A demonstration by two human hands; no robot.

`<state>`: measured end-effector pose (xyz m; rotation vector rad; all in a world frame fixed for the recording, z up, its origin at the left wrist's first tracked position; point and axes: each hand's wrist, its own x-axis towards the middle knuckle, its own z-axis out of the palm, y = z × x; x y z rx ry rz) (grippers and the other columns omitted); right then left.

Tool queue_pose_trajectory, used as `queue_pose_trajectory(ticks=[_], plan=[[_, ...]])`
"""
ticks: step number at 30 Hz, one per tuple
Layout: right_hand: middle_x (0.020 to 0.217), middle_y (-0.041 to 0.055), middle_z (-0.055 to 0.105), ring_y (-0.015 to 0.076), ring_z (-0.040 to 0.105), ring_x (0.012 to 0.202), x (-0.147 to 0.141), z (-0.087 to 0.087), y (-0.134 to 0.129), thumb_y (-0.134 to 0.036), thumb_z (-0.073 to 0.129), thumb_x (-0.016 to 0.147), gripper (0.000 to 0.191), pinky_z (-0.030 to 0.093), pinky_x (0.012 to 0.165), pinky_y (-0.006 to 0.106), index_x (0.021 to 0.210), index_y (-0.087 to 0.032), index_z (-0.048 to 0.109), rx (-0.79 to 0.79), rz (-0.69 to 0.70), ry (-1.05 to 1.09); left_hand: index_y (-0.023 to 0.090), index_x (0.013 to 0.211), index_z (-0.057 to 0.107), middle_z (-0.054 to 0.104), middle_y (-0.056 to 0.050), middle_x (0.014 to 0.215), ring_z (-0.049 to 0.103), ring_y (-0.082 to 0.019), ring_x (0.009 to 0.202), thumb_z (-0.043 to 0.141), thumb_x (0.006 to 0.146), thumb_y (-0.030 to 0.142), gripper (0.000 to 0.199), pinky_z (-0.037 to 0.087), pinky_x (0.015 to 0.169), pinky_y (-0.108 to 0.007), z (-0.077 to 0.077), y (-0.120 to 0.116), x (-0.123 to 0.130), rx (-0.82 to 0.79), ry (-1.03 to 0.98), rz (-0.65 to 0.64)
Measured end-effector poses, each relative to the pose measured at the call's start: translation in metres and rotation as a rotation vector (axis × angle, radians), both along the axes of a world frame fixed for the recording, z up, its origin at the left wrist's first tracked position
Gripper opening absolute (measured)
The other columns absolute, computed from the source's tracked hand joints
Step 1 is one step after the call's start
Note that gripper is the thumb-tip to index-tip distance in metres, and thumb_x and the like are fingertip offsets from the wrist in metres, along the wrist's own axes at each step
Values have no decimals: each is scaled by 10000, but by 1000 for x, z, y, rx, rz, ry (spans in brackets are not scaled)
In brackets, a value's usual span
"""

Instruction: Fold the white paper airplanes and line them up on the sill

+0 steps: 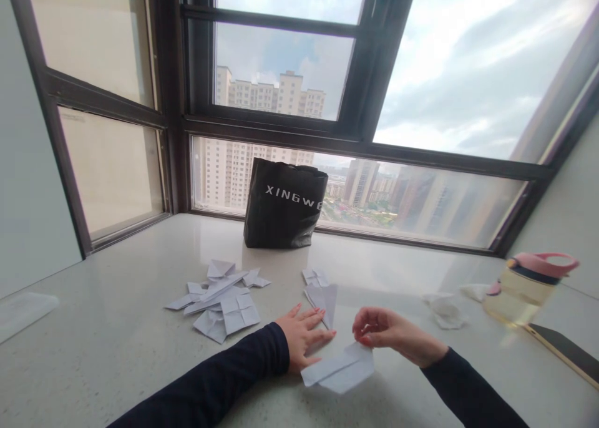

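Observation:
A folded white paper hangs by its upper right corner from my right hand, whose thumb and fingers are pinched on it. My left hand lies with fingers spread on the pale countertop, just left of that paper. Its fingertips are beside a pointed folded paper, and I cannot tell whether they touch it. Behind that piece is a small folded square. A pile of several folded white papers rests farther left.
A black bag stands near the window. At the right are a pink-lidded bottle, a phone and a crumpled tissue. A clear flat object lies at the left edge.

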<state>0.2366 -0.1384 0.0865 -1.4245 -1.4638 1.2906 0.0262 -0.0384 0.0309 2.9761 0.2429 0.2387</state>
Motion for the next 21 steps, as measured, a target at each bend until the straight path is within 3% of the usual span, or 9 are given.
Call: queue_pose_trajectory(ticks=[7,13,21], plan=[[684,17,616,110,541,621,-2,-4,19,-293,727,532,261,403,598,246,707,-133,616,-7,-25,51,260,1265,306,263,-140,1347,218,-283,1231,392,782,478,536,163,930,-538,4,13,7,-22,-6,16],[708,18,612,121,551,652,-2,-15,18,-308,732,527,327,415,619,264,789,-146,621,-26,-31,120,234,1253,337,274,-151,1340,224,-287,1228,304,786,576,580,156,938,-534,12,21,9,-63,-16,31],[708,13,613,116,546,638,0,-21,18,-295,728,533,382,403,597,254,865,-158,598,5,-47,130,250,1255,331,272,-130,1346,243,-288,1221,353,799,506,525,190,936,-530,3,16,9,-51,-40,17]])
